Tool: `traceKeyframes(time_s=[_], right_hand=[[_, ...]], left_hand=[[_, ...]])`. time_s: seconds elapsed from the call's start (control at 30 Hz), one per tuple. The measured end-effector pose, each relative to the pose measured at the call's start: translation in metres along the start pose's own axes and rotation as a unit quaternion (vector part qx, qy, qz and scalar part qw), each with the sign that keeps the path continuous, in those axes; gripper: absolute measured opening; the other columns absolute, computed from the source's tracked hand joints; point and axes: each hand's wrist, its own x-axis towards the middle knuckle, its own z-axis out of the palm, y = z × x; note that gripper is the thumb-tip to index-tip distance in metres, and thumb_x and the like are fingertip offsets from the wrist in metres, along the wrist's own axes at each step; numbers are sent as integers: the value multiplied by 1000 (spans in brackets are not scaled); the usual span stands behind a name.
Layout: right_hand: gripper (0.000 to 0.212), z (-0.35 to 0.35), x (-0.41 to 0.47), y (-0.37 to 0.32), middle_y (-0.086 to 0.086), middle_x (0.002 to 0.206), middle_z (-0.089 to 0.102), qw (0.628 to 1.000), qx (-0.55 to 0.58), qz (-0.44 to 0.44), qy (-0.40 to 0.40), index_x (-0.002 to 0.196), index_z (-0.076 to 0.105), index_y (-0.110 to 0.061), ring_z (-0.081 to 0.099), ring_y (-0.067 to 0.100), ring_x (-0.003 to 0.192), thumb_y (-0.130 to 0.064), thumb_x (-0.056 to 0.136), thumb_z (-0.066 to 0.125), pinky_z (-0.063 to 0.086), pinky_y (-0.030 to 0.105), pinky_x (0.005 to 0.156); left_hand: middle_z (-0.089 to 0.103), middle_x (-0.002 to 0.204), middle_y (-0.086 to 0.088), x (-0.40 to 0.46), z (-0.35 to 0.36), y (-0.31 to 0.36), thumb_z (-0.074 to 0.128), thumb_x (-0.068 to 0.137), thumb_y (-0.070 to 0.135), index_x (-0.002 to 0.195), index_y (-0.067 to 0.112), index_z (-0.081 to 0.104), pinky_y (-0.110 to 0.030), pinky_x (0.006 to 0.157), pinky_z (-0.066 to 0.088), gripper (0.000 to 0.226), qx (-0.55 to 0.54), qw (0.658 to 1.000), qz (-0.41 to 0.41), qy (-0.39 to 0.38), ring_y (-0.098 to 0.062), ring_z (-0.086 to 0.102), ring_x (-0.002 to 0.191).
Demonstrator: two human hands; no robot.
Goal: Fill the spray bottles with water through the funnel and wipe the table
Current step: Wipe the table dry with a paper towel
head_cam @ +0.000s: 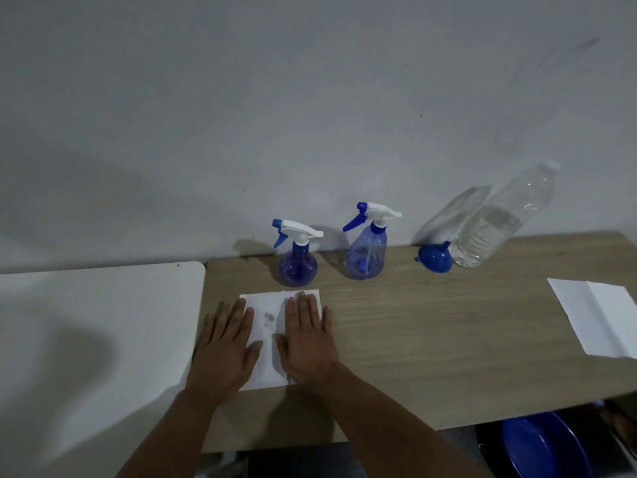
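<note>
Both hands lie flat, fingers straight, gripping nothing: the left hand (225, 346) and right hand (306, 336) press a white paper towel (267, 339) onto the wooden table (431, 339), near two capped spray bottles (367, 250). Even pressure and overlapping strokes would likely wipe best.

A light wood-grain worktop (431, 339) is set against a grey wall, with a white worktop (96, 339) butted against its left edge. Along the back of the wooden one are stood a round blue spray bottle (297, 267), a taller clear-blue spray bottle (366, 257), an upturned blue plastic funnel (435, 258) and a large clear water bottle (496, 229), the last two touching. A white paper sheet (267, 339) with small wet spots is laid near the left edge, and a folded white paper (599, 319) near the right.
</note>
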Motion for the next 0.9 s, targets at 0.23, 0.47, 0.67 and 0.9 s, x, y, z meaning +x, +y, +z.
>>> traceKeyframes(time_s=[0.23,0.47,0.67,0.9], right_hand=[[81,16,1,12,13,172,-23,1000,-20,6,22,167,-7,-11,-26,30,159,-62,105,9,-15,59,127],[80,11,-2,21,12,174,-18,999,-17,-6,28,167,-3,-11,-22,30,160,-58,106,17,-22,58,124],[77,2,-7,46,11,172,-22,1000,-18,8,20,167,-8,-13,-25,29,159,-57,108,15,-17,59,126],[72,-5,-25,93,12,173,-20,998,-20,43,30,167,-7,-13,-22,31,160,-50,109,14,-15,61,126]], left_hand=[[12,169,-6,1,-1,8,8,100,65,159,13,21,-54,124,13,80,17,999,-15,-31,-28,9,156],[5,169,-6,8,-2,25,2,99,65,160,14,13,-61,122,11,80,30,997,-28,-65,-28,2,156],[7,168,-8,13,-1,47,0,99,65,159,13,17,-61,123,11,81,27,997,-24,-75,-28,4,156],[8,168,-9,27,0,97,-3,99,64,159,12,21,-58,124,12,82,23,996,3,-81,-28,5,156]])
